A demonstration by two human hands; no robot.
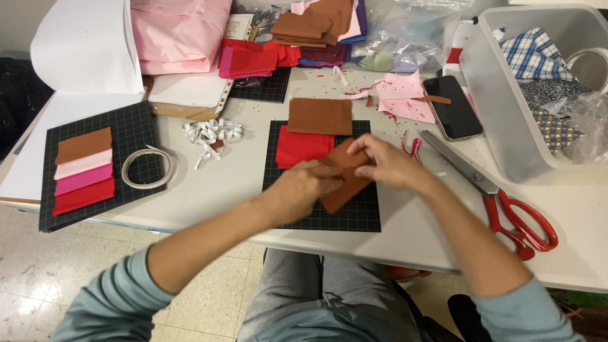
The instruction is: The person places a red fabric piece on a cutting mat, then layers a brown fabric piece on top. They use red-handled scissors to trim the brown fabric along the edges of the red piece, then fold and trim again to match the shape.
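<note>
- Left hand (310, 185) and right hand (386, 163) both pinch one rust-brown fabric swatch (343, 183), fingers closed on its edges.
- Swatch sits tilted, low over the black gridded cutting mat (361, 215) at the table centre; can't tell if it touches the mat.
- Red fabric square (297, 147) lies on the same mat, just beside the left hand; second brown pinked-edge swatch (320, 116) overlaps the mat's far edge.
- Red-handled scissors (500, 202) lie on the white table (209, 183) right of the right hand, blades closed.
- Black smartphone (452, 106) past the scissors, next to a clear plastic bin (500, 126) of patterned fabric.
- Far left: another black mat (136, 126) with brown, pink and red swatches stacked, roll of clear tape (147, 168) beside them.
</note>
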